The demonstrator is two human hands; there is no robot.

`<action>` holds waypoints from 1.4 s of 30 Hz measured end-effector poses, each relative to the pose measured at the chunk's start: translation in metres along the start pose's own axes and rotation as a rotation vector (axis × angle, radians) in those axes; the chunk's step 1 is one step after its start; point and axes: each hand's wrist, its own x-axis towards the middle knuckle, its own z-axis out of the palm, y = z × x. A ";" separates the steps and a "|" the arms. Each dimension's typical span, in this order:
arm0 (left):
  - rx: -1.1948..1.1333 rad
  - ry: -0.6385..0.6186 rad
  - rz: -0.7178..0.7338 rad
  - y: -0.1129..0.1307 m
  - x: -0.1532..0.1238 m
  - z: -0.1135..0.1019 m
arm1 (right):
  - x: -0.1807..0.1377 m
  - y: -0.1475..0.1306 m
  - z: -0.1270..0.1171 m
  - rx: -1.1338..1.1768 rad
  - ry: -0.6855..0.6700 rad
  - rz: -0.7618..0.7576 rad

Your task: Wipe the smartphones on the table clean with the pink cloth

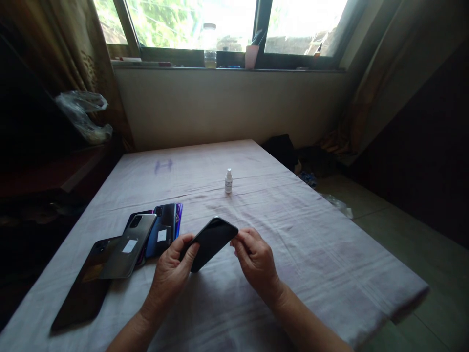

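Observation:
I hold a black phone (pixel 211 241) tilted above the cloth-covered table (pixel 293 225), its dark face up. My left hand (pixel 171 270) wraps round its lower end, thumb on the face. My right hand (pixel 253 257) pinches the phone's upper right edge with closed fingers. A small white dropper bottle (pixel 228 181) stands upright farther back, apart from both hands.
Several phones lie overlapped at the left: a dark one (pixel 84 288), a grey one (pixel 126 247), a blue-black one (pixel 163 230). A shelf with a plastic bag (pixel 83 115) is on the left. The table's right edge drops to the floor (pixel 403 230). A windowsill (pixel 227 63) holds jars.

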 end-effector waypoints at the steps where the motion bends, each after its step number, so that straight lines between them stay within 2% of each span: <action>1: -0.039 -0.011 -0.012 0.000 -0.001 0.001 | 0.001 -0.003 0.000 0.037 0.018 0.000; 7: -0.158 -0.051 -0.027 -0.002 -0.003 0.008 | 0.008 -0.015 -0.004 0.159 0.106 0.051; 10: -0.149 -0.109 0.045 0.002 -0.003 0.009 | 0.013 -0.020 -0.007 0.167 0.104 0.052; 14: -0.069 -0.115 0.151 0.014 -0.001 0.005 | 0.019 -0.026 -0.008 0.141 0.083 0.014; 18: -0.048 -0.118 0.200 0.027 0.001 -0.004 | 0.020 -0.031 -0.007 0.120 0.060 -0.038; 23: -0.149 -0.171 0.151 0.028 -0.003 -0.007 | 0.010 -0.037 -0.003 0.131 -0.034 -0.049; 30: -0.294 -0.095 0.077 0.014 -0.003 -0.002 | -0.015 -0.023 0.010 0.075 -0.150 0.005; 37: -0.366 -0.064 -0.018 0.020 0.003 0.000 | -0.028 -0.008 0.017 -0.068 -0.293 0.051; 42: -0.364 -0.067 -0.020 0.023 0.004 0.000 | -0.030 -0.005 0.017 -0.159 -0.344 0.078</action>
